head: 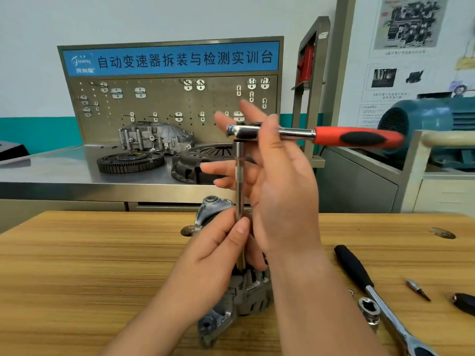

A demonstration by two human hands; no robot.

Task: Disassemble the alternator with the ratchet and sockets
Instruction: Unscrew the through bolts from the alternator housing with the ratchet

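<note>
The grey alternator stands on the wooden table in front of me. A chrome extension bar rises straight up from it, topped by a ratchet with a red and black handle pointing right. My left hand grips the bar low down, thumb pressed on its front, just above the alternator. My right hand is beside the bar with fingers spread and straight; its thumb lies over the ratchet's shaft near the head. The bar's lower end is hidden by my hands.
A second ratchet with a black handle, a loose socket, a small bit and a black part lie right of the alternator. Behind, a steel bench carries a flywheel, clutch cover and housing.
</note>
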